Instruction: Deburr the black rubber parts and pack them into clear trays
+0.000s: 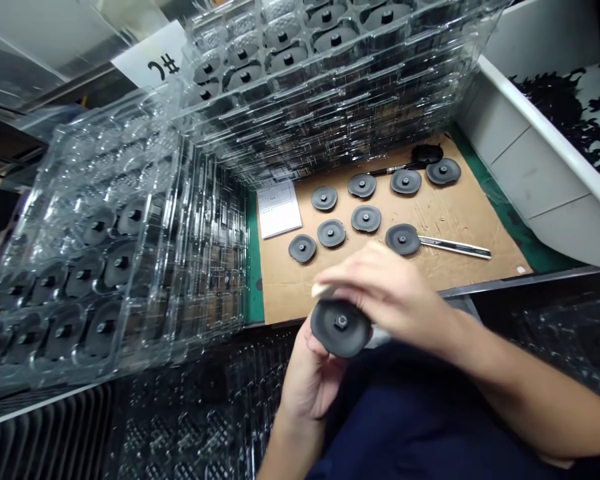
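My left hand [313, 380] is closed on a dark grey rubber-looking disc [341, 328] with a hex nut at its centre, tilted toward me. Over the disc's far rim my right hand [387, 283] has its fingers pressed round a small pale cream piece [323, 291], which touches or nearly touches the rim; its kind is mostly hidden. Just beyond my hands, several like discs lie on a cardboard sheet [455, 213], among them a near one [403, 239] at the end of a flat black-and-white strip [457, 247].
Tall stacks of clear plastic trays [330, 107] holding discs stand behind and at the left [180, 267]. A white paper form [279, 209] and a black pen [393, 169] lie on the cardboard. At right is a white bin [545, 147] with small black scraps [555, 100].
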`<state>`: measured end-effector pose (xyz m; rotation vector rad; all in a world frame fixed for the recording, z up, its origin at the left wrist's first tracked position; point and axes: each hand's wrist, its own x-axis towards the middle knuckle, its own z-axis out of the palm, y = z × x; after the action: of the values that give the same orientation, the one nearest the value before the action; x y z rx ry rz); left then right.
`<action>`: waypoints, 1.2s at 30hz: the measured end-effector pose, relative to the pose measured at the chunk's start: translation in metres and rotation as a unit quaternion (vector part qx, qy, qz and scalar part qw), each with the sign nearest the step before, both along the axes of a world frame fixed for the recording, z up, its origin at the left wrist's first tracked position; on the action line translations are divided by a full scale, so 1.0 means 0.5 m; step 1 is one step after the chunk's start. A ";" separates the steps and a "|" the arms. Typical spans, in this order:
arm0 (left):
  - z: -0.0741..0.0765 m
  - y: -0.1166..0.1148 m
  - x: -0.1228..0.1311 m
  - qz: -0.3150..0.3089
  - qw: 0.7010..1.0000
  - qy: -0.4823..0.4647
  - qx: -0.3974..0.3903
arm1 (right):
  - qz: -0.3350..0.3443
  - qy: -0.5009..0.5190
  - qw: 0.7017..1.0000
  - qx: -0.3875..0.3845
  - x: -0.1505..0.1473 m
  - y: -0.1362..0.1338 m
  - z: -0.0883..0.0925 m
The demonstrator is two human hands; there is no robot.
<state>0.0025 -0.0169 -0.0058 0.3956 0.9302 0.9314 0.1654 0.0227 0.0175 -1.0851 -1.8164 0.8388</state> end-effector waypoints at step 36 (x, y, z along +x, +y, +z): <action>-0.005 0.011 -0.005 0.061 0.994 0.028 0.084 | -0.027 0.066 0.997 -0.007 -0.052 -0.041 0.020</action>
<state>-0.0001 -0.0113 -0.0085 0.5148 0.9390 1.1185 0.1394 0.0022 0.0277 -1.0580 -1.6678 0.8711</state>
